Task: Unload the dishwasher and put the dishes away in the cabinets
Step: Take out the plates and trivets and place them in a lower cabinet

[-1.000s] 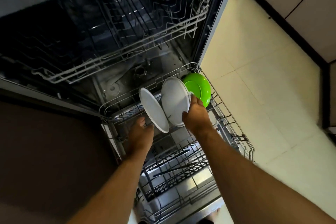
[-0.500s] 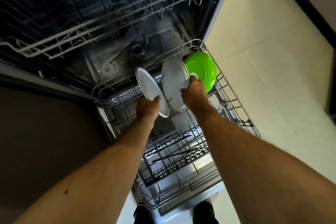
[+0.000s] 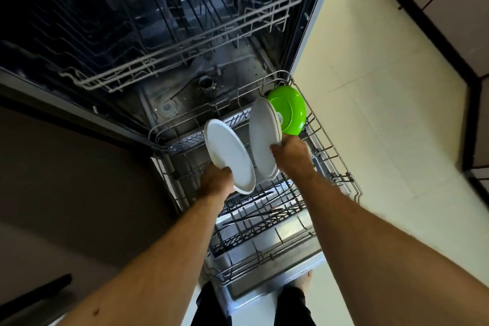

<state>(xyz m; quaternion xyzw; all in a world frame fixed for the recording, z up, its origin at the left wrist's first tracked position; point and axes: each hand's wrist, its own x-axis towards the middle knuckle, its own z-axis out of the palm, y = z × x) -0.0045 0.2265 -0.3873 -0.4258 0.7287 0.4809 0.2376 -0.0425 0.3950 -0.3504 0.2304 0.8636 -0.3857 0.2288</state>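
above the lower rack's (image 3: pixel 330 156) far end, each hand gripped an upright white plate, the green plate (image 3: pixel 291 111) nearest the right hand (image 3: pixel 292 157), the left hand (image 3: pixel 215 180) farther.

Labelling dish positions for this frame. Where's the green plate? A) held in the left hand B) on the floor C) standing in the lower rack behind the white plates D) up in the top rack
C: the green plate stands on edge at the far right corner of the lower rack, behind the white plates gripped by the right hand, and no hand touches it.
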